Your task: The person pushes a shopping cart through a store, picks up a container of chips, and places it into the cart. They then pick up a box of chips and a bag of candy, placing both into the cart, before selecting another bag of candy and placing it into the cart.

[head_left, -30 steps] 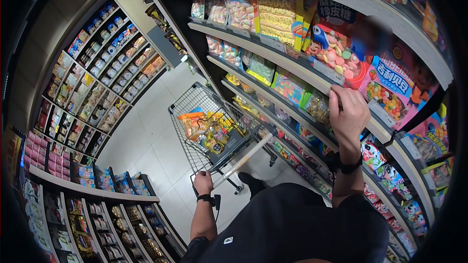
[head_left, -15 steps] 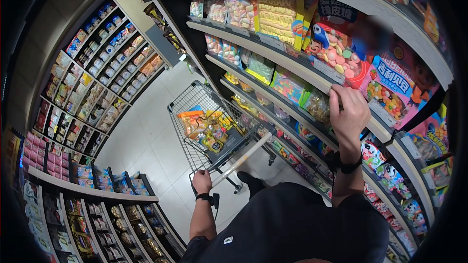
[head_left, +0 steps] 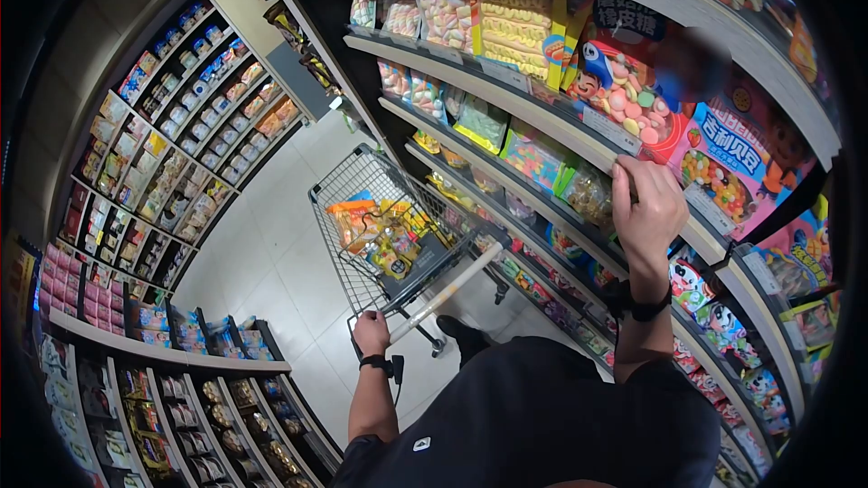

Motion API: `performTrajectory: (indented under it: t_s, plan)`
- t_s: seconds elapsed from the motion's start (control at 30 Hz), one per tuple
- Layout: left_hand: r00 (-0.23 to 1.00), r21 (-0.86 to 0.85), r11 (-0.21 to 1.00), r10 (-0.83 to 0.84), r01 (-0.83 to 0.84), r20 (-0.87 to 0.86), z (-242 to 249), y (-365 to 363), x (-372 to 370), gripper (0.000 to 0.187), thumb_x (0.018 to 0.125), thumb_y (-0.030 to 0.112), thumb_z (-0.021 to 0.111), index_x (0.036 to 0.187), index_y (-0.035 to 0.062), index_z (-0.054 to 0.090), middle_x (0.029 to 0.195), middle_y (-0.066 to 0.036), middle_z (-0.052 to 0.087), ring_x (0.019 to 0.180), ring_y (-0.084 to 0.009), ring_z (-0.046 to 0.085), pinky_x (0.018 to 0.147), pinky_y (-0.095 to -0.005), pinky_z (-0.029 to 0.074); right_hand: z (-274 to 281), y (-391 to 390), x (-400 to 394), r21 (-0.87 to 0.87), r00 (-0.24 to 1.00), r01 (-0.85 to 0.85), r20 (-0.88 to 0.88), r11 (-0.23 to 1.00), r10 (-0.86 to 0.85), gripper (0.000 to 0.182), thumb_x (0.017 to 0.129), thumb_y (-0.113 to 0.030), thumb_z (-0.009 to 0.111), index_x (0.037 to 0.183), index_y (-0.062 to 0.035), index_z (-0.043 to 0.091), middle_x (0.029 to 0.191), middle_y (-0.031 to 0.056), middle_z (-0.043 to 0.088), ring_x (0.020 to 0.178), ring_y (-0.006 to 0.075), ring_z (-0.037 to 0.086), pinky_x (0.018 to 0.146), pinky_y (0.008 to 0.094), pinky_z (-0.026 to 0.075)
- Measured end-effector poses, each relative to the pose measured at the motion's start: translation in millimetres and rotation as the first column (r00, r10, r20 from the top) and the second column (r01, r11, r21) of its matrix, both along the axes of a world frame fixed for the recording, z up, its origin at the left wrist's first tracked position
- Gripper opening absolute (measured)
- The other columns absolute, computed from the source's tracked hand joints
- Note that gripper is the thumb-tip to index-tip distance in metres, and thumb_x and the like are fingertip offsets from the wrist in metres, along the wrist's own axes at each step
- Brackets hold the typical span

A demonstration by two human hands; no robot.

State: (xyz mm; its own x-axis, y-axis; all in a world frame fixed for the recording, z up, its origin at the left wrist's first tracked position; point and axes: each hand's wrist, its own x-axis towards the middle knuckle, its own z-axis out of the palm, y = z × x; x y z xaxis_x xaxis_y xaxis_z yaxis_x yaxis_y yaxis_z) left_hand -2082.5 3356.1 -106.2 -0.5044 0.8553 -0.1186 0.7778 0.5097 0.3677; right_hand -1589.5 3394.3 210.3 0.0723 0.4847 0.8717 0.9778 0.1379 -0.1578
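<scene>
My left hand (head_left: 372,333) is wrapped round the left end of the handle of a wire shopping cart (head_left: 348,190). In the cart lie an orange bag (head_left: 355,226) and some yellow packets (head_left: 398,248). My right hand (head_left: 649,204) is raised at the shelf, its fingers curled at the front edge (head_left: 533,95) below a pink bag of round candies (head_left: 624,95). Whether its fingers hold anything is hidden. Right of it stands a blue and pink candy bag (head_left: 737,163).
Shelves of packaged sweets run along the right side. More shelves (head_left: 181,108) curve along the left, with a low display (head_left: 208,357) at lower left. Pale floor tiles (head_left: 280,244) show around the cart. My dark shoe (head_left: 463,337) is beside the cart handle.
The cart and my left hand have shifted very slightly left and up in the view. My right hand stays at the shelf edge.
</scene>
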Motion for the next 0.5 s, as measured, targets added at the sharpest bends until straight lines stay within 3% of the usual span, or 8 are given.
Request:
performTrajectory:
  t_s: [0.5]
  plan:
    - [1.0,-0.014,1.0,-0.014,0.014,-0.013,-4.4,1.2,-2.5,0.028,0.095,0.034,0.067,0.099,0.0079,0.078,0.096,-0.017,0.077,0.095,-0.0372,0.073,0.086,-0.0465,0.056,-0.1,0.0,0.1,0.007,1.0,-0.003,0.007,1.0,0.003,0.007,0.087,-0.013,0.076,0.09,-0.0081,0.072,0.079,0.0074,0.067,0.074,0.0268,0.065,0.067,0.0372,0.052]
